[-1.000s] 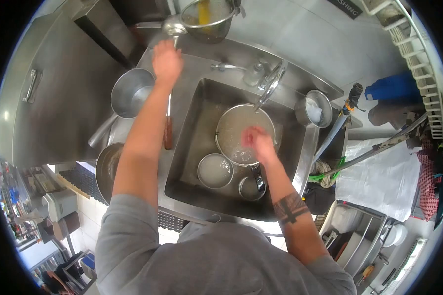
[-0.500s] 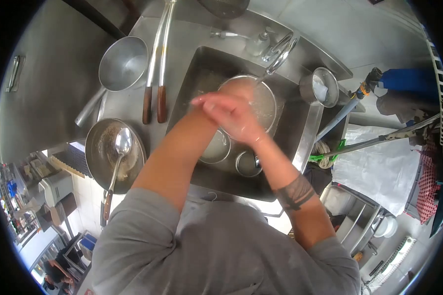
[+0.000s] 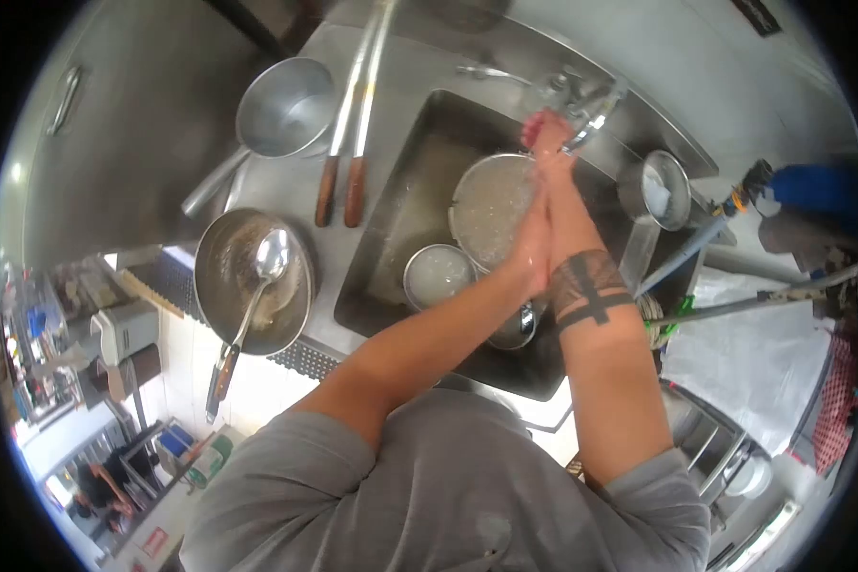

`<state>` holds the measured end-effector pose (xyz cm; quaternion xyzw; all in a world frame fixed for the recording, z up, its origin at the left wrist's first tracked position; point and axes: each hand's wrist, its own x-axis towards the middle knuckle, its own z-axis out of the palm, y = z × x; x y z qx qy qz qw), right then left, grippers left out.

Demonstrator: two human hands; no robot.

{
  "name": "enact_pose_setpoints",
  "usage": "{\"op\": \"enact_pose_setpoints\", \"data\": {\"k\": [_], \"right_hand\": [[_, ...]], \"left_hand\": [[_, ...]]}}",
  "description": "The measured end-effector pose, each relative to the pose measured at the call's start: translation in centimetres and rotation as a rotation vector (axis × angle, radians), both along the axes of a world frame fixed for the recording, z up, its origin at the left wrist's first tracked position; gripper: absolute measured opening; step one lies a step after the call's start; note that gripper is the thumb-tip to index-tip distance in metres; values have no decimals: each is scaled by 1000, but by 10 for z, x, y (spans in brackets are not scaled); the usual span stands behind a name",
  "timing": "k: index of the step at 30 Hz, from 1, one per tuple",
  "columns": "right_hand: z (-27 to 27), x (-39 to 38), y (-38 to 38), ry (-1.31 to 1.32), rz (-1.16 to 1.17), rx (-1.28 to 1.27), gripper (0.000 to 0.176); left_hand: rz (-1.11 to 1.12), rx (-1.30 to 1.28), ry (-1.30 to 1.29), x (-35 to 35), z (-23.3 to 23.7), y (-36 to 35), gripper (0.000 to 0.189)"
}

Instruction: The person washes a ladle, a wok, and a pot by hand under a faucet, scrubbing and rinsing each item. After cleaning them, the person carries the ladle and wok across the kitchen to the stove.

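My right hand [image 3: 547,135] is under the curved tap [image 3: 596,119] at the back of the sink, its fingers curled in and somewhat blurred; I see nothing in them. My left hand [image 3: 535,238] lies lengthwise against my right forearm below the wrist, fingers stretched out and touching the wet skin. Beneath both hands is the steel sink [image 3: 391,286]. In it stand a large round pot of cloudy water [image 3: 491,210], a smaller bowl of whitish water [image 3: 439,275] and a metal vessel [image 3: 515,329] partly hidden by my left wrist.
Left of the sink are a saucepan [image 3: 286,110], two wooden-handled utensils [image 3: 340,191], and a dirty pan [image 3: 214,276] holding a spoon [image 3: 273,253]. A soap bottle [image 3: 551,91] is behind the tap. A small pot [image 3: 665,191] sits on the right edge, beside poles [image 3: 705,234].
My right hand has moved from over the large pot to the tap, extending away from me. My left hand has slid from the crossed wrists onto my right forearm. The view has shifted.
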<state>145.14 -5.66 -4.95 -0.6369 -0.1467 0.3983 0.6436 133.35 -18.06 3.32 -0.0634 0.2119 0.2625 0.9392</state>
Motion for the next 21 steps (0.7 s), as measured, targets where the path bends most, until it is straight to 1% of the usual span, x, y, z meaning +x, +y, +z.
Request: {"op": "enact_pose_setpoints", "data": {"k": [1, 2, 3, 4, 5, 7, 8, 10, 11, 13, 14, 15, 16, 17, 18, 19, 21], "right_hand": [[8, -7, 4, 8, 21, 6, 32], [14, -12, 2, 204, -95, 57, 29], [22, -15, 0, 393, -215, 110, 26], [13, -14, -1, 496, -204, 164, 23], [15, -18, -5, 483, -203, 175, 23], [23, -45, -23, 376, 5, 271, 31], [35, -54, -33, 362, -4, 271, 31], [69, -72, -50, 83, 29, 151, 39], [68, -72, -61, 79, 27, 154, 39], [69, -69, -83, -803, 313, -47, 32], [89, -71, -94, -659, 290, -64, 26], [83, -58, -95, -661, 298, -53, 26], [65, -33, -98, -429, 302, -96, 27], [46, -7, -98, -196, 308, -137, 29], [32, 15, -92, -287, 212, -194, 31], [15, 40, -81, -376, 113, -249, 34], [-53, 96, -54, -869, -107, -332, 38]], "left_hand": [[-6, 10, 120, -3, 20, -6, 65], [-18, 17, 236, -7, 29, -8, 72], [-9, 23, 232, -11, 25, -3, 72], [-28, 128, 241, -12, 12, 6, 71], [-50, 235, 245, -11, 1, 17, 71], [23, 237, 249, -10, -12, 51, 55], [14, 235, 235, -5, -26, 59, 55], [-40, 309, 332, 3, -55, 68, 42], [-42, 313, 329, 2, -61, 70, 42], [153, 166, 227, 1, -66, 77, 31], [159, 171, 225, -3, -53, 77, 31], [73, 332, 384, -7, -40, 75, 25], [-13, 490, 549, -16, -30, 70, 19], [4, 496, 559, -25, -44, 64, 19], [-8, 777, 818, -35, -71, 56, 18], [-23, 1057, 1083, -46, -85, 49, 19], [139, 1301, 1358, -91, -72, 28, 23]]}}
